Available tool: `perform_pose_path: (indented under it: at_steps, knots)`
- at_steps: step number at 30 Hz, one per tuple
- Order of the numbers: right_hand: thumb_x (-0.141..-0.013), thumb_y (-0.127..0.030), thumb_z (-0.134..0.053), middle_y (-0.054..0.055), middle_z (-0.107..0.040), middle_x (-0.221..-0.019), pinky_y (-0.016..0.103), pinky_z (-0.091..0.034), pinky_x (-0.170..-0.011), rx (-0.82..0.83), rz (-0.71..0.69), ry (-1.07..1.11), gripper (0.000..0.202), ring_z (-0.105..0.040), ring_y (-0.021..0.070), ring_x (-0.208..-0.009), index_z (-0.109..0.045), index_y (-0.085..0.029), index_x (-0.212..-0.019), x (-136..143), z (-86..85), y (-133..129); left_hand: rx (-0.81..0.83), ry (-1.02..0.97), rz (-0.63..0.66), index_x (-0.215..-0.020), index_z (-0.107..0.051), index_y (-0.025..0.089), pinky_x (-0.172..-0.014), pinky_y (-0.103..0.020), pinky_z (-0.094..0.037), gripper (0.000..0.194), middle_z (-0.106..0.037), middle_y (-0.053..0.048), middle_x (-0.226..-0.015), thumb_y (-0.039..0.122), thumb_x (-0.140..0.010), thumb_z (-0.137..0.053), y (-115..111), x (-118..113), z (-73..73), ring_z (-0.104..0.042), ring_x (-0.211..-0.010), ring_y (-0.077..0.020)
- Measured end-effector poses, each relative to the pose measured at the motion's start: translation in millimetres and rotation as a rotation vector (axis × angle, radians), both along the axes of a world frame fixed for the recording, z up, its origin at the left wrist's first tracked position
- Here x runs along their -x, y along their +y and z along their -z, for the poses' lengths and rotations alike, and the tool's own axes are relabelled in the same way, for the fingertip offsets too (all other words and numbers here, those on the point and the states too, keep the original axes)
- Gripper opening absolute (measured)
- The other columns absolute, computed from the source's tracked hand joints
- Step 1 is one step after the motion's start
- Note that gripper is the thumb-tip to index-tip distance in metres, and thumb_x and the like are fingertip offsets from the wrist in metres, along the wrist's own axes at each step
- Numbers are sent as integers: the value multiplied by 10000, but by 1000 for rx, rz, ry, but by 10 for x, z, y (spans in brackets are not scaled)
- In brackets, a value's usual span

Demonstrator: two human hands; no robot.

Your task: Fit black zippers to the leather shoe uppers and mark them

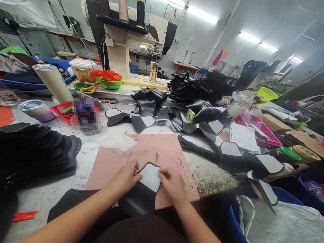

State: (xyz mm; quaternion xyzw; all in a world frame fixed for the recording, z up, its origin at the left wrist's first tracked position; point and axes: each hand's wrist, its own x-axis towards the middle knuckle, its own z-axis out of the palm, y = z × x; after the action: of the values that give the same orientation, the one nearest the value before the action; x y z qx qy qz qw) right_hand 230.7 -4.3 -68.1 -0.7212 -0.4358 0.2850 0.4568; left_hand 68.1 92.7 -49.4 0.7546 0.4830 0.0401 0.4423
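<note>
A black leather piece (138,199) with a white backing patch (151,178) at its far end lies in front of me, partly on a pink cutting board (113,155). My left hand (128,176) pinches the left edge of the patch end, thumb and fingertips together. At the right edge, my right hand (172,184) grips the same end between thumb and bent fingers. A narrow black border shows around the patch. The near end of the leather runs down toward my lap, where my dark clothing hides it. Another black piece (73,200) lies under my left forearm.
A tall stack of black pieces (37,152) stands at left. More patched pieces (230,150) lie right, some overhanging the table edge. Behind are a sewing machine (118,57), a red basket (59,111), tumblers and a notebook (243,136). A blue bin (234,222) sits below right.
</note>
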Motion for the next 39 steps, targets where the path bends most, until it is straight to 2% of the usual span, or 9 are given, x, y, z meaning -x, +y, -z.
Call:
perform_pose_path:
  at_steps: [9, 15, 19, 22, 27, 31, 35, 37, 39]
  knots:
    - [-724, -206, -529, 52, -694, -768, 312, -497, -691, 34, -16, -106, 155, -640, 197, -727, -680, -183, -748, -10, -12, 20, -48, 72, 26, -708, -315, 236, -524, -237, -346, 172, -490, 67, -575, 215, -746, -482, 4, -37, -12, -539, -512, -144]
    - [-749, -183, -518, 42, -682, -777, 294, -481, -701, 84, -41, -185, 152, -627, 182, -738, -670, -182, -756, -3, -8, 43, -124, 152, 55, -701, -328, 232, -532, -241, -338, 166, -531, 35, -619, 226, -754, -486, -8, -67, -15, -550, -571, -161]
    - [-768, -181, -509, 50, -626, -792, 318, -455, -705, 126, -54, -293, 150, -595, 197, -750, -658, -190, -752, -12, -16, 49, -222, 224, 130, -726, -400, 223, -530, -260, -315, 92, -548, -1, -647, 226, -749, -489, 15, -69, -32, -547, -626, -198]
    - [-770, -189, -532, 56, -577, -870, 326, -444, -727, 151, -66, -358, 127, -577, 208, -810, -654, -204, -805, -58, -40, 42, -309, 246, 240, -796, -491, 217, -548, -266, -306, 41, -566, -24, -734, 245, -770, -476, 54, -11, -42, -548, -694, -213]
    - [-792, -250, -564, 43, -553, -955, 323, -446, -742, 280, -274, -520, 264, -554, 209, -890, -616, -276, -1050, -91, -166, 6, -441, 209, 453, -914, -613, 257, -628, -264, -341, 287, -540, -26, -841, 220, -847, -337, 94, 189, -27, -519, -765, -184]
    - [-701, -398, -683, 66, -532, -1066, 372, -456, -773, 374, -429, -695, 546, -521, 260, -976, -517, -298, -1211, -60, -290, -43, -512, 186, 541, -926, -642, 255, -654, -273, -371, 362, -547, -32, -810, 206, -858, -289, 90, 378, -26, -508, -746, -178]
    - [-664, -395, -716, 82, -551, -1096, 383, -464, -797, 382, -446, -700, 592, -525, 271, -1006, -521, -231, -1199, -101, -335, -92, -612, 112, 516, -799, -642, 215, -641, -269, -420, 353, -583, -54, -819, 201, -857, -294, -6, 707, -21, -536, -716, -167]
    - [-702, -360, -686, 74, -576, -1085, 351, -466, -807, 335, -406, -637, 494, -537, 245, -1010, -543, -204, -1148, -127, -308, -109, -668, 27, 464, -794, -641, 226, -717, -270, -447, 334, -619, -57, -896, 208, -866, -315, -104, 931, 17, -567, -818, -171]
    - [-769, -297, -621, 67, -588, -1096, 336, -447, -846, 239, -384, -635, 367, -535, 220, -1017, -555, -201, -1117, -109, -244, -110, -749, -46, 406, -894, -649, 271, -843, -294, -435, 304, -641, -34, -1036, 212, -869, -352, -209, 1143, 87, -558, -990, -186]
